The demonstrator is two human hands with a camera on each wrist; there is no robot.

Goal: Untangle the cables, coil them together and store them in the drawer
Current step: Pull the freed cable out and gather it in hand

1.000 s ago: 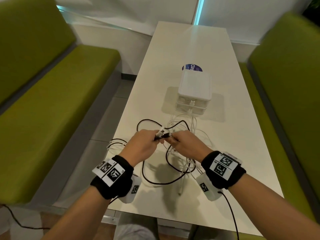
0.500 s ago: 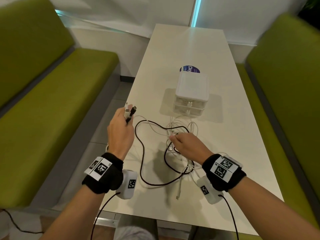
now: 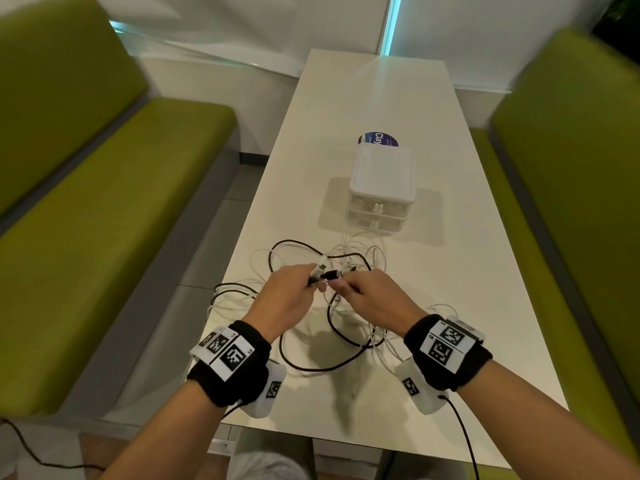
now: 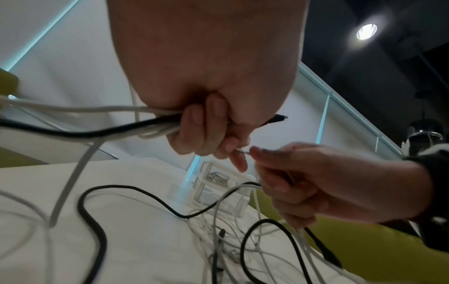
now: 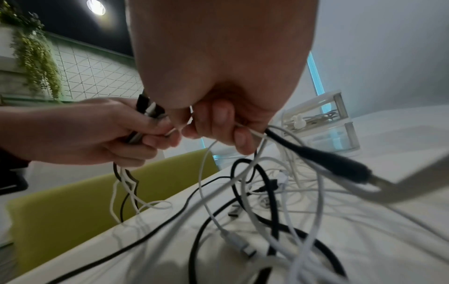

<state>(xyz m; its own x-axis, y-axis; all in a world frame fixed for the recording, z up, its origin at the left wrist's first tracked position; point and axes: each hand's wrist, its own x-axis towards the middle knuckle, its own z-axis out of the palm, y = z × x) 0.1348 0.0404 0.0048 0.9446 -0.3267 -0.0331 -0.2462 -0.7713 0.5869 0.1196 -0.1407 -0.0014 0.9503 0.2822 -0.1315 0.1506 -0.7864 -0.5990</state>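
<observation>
Table (image 3: 433, 271): white, between 2 green benches (image 3: 104, 220).
Drawer unit (image 3: 381, 174): stood mid-table, its drawers closed, beyond my hands.
Cables (image 3: 311, 365): black and white tangle lay on the table under my hands.
My left hand (image 3: 287, 299): fingers curled round several cable ends.
My right hand (image 3: 374, 299): pinched a white cable end, touching my left.

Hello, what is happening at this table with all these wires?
A person is sorting a tangle of black and white cables on a white table. The left hand grips a bunch of cable ends, black and white together. The right hand pinches a thin white cable close beside it. Most loops lie tangled on the table. The small drawer unit behind is shut; nothing is coiled yet.
</observation>
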